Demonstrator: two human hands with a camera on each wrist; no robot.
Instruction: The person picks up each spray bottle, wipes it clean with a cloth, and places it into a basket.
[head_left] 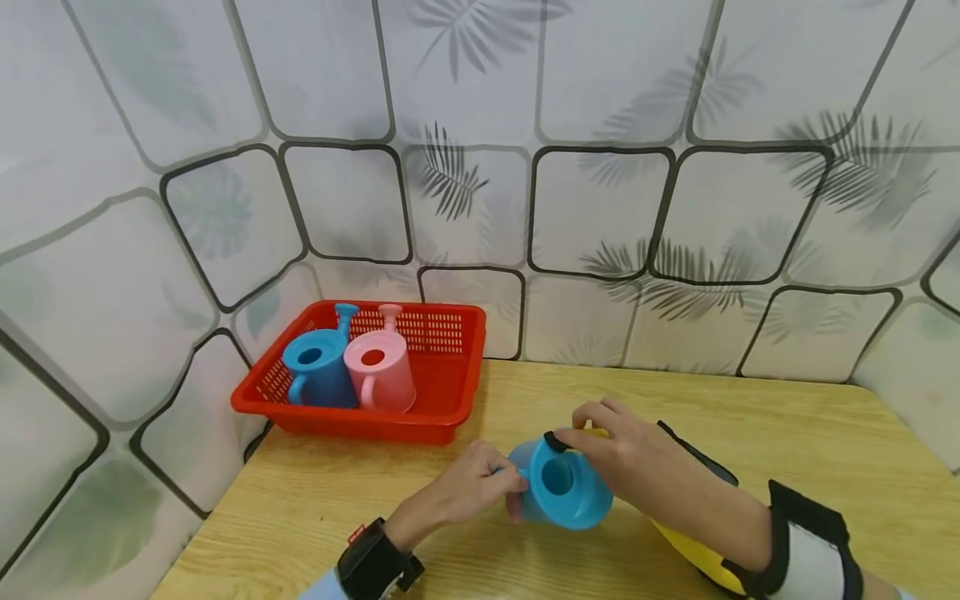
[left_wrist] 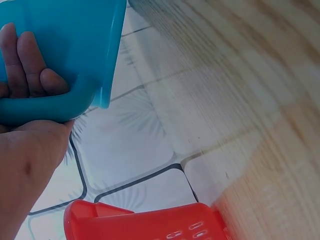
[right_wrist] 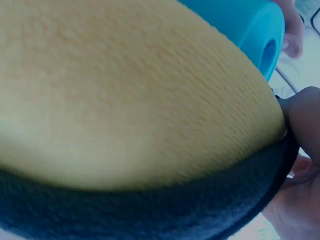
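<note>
In the head view a light-blue toy watering can (head_left: pixel 572 497) is tilted above the table, its round top hole facing me. My left hand (head_left: pixel 468 490) grips its handle (left_wrist: pixel 47 107), with fingers curled through the loop in the left wrist view. My right hand (head_left: pixel 637 458) pinches a yellow cloth with dark trim (right_wrist: pixel 125 95). A dark corner of it lies at the can's upper rim. Much of the cloth hangs under my right forearm, which hides part of it. The can's spout is hidden from me.
A red plastic basket (head_left: pixel 457 406) with slotted sides stands at the back left of the wooden table (head_left: pixel 360 500). Inside it are a blue watering can (head_left: pixel 318 367) and a pink watering can (head_left: pixel 390 379), side by side. A patterned curtain (head_left: pixel 600 208) rises behind the table.
</note>
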